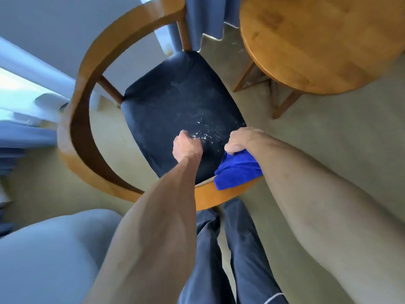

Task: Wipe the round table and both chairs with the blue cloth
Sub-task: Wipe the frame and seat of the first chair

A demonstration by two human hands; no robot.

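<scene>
A wooden chair (pixel 87 69) with a curved backrest and a dark navy seat (pixel 175 99) stands below me in the head view. Small shiny droplets (pixel 208 130) speckle the seat near its close edge. My right hand (pixel 243 140) grips the bunched blue cloth (pixel 237 171), which hangs over the seat's near right corner and the wooden rail. My left hand (pixel 186 148) hovers over the seat beside the droplets with its fingers curled in; I cannot see anything in it. The round wooden table (pixel 324 40) stands at the upper right.
The table's legs (pixel 285 104) reach the beige floor just right of the chair. Blue curtains (pixel 197 20) hang behind the chair. A grey upholstered piece (pixel 48 255) fills the lower left. My legs in dark trousers (pixel 232 255) stand right behind the chair's rail.
</scene>
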